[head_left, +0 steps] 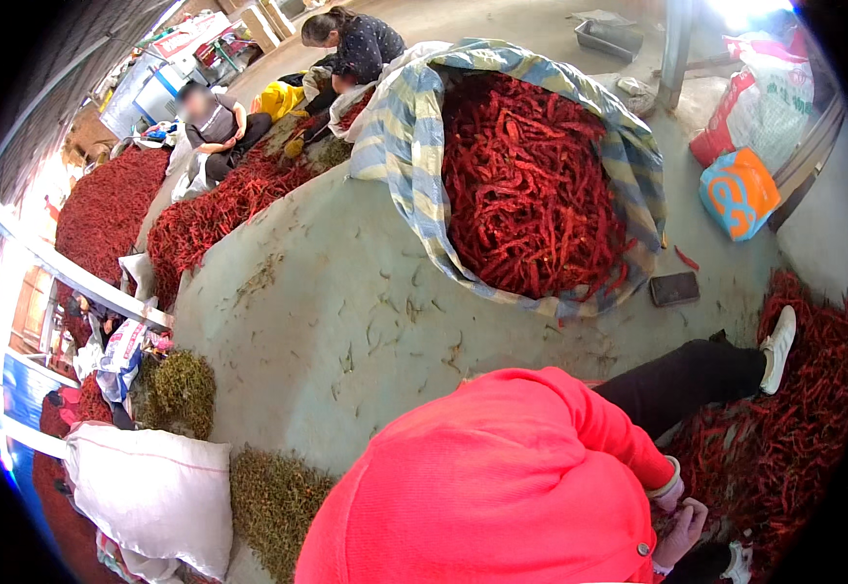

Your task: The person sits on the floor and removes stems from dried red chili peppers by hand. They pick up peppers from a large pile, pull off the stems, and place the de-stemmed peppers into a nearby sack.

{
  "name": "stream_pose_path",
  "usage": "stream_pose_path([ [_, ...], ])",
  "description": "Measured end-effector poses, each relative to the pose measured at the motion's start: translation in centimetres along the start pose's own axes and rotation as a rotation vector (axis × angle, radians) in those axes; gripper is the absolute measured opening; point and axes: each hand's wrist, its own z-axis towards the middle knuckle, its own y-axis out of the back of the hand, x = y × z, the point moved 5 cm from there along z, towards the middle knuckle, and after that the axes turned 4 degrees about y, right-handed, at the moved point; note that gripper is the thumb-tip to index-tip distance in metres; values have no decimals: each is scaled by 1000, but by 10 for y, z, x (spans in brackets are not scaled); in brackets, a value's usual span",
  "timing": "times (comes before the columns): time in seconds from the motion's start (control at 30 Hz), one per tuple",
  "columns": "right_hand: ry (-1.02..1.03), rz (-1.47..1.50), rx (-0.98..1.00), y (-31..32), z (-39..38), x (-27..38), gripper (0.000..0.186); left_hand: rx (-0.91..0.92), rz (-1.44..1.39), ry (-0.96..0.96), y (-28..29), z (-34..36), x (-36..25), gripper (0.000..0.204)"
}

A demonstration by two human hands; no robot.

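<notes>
honestly can't tell if either grip, left hand (669,492) or right hand (681,535), is closed on anything, but with red chilies (784,438) right beside them, I'd go gently.

There are two near hands (680,538), one blue-checked sack (407,136), one dark block (674,289).

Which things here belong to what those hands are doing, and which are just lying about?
Seems to belong:
red chilli pile, beside the hands
open checked sack, probably, as it holds similar chillies

Apparently just lying about:
dark block
orange-and-blue bag
grey tray
</notes>
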Motion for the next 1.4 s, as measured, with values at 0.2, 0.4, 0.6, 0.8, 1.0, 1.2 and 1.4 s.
stream_pose_path([
  [0.2,76,-63,-180,19,5,-9,15,-272,-140,-280,10,23,1,32],
  [0.4,147,-140,-277,6,0,7,19,-285,2,-345,18,12,-3,35],
  [0.6,185,-132,-330,13,-10,5,16,-52,131,-581,1,10,-30,34],
  [0.8,40,-382,-89,-1,-26,3,14,-19,324,-1079,-66,56,-50,33],
  [1.0,-266,-598,259,25,-80,-22,13,23,-204,-461,-3,35,-6,64],
  [1.2,-461,-625,446,40,-152,-13,12,94,-552,132,44,32,64,19],
  [1.4,-301,-428,289,17,-99,-4,11,116,-1010,269,24,53,130,13],
])
